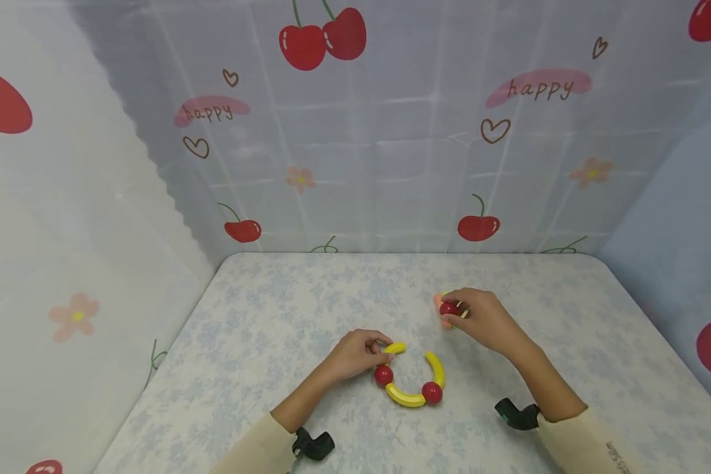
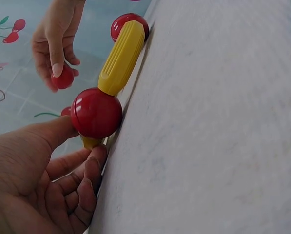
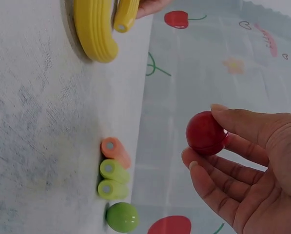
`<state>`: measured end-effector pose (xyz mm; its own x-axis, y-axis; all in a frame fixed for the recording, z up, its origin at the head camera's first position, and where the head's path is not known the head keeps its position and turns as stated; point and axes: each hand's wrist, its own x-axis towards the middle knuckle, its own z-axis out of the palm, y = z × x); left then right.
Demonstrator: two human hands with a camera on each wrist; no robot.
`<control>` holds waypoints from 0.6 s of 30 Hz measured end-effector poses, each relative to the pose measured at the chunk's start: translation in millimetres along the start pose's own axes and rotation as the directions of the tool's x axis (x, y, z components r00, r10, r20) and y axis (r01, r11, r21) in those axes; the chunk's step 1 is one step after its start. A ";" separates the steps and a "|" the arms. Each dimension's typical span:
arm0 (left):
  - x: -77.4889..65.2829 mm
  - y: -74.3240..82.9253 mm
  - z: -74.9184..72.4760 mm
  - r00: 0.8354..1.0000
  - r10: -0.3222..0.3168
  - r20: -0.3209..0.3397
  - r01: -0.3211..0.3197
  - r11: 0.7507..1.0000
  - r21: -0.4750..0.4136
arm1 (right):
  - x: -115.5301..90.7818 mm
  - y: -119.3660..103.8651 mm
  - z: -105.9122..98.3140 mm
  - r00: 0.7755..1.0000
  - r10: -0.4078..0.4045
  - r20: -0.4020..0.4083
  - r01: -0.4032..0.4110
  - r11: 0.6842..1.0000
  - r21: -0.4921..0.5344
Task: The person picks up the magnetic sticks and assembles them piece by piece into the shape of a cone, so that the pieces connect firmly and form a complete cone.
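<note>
My left hand (image 1: 360, 354) pinches a curved yellow rod (image 1: 397, 347) at the upper left end of a partly open ring on the table. Joined on from it are a red ball (image 1: 384, 376), another curved yellow rod (image 1: 405, 397), a second red ball (image 1: 432, 393) and a third yellow rod (image 1: 436, 370). A gap lies between the ring's two far ends. Farther back on the right, my right hand (image 1: 484, 320) holds a loose red ball (image 3: 206, 133) between thumb and fingertips, raised off the table in the right wrist view.
Below the right hand, an orange rod (image 3: 115, 151), two light green rods (image 3: 114, 171) and a green ball (image 3: 122, 217) lie in a row. The patterned table (image 1: 261, 303) meets a cherry-printed curtain (image 1: 367, 145) at the back. Each wrist wears a black camera (image 1: 315, 445).
</note>
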<state>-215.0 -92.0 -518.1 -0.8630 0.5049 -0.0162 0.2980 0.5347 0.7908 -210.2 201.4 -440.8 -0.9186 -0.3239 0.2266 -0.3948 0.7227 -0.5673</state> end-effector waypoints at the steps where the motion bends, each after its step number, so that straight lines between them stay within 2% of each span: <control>1: 0.2 -0.1 -0.1 1.000 -0.001 0.001 0.001 1.000 -0.003 | 0.3 -1.7 2.5 1.000 -0.007 0.012 0.007 1.000 0.009; 11: 0.8 -1.9 -0.4 1.000 -0.019 0.024 0.020 0.998 -0.060 | -0.2 -9.9 26.1 0.988 -0.081 0.129 0.072 0.995 0.076; 18: 1.3 -3.0 -1.8 0.999 -0.020 0.036 0.023 0.996 -0.089 | 1.6 -8.6 37.7 0.966 -0.114 0.231 0.101 0.993 0.068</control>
<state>-217.8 -94.2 -519.4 -0.8536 0.5181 -0.0537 0.2406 0.4837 0.8415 -207.5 171.6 -465.4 -0.8379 -0.5364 0.1010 -0.4833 0.6431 -0.5940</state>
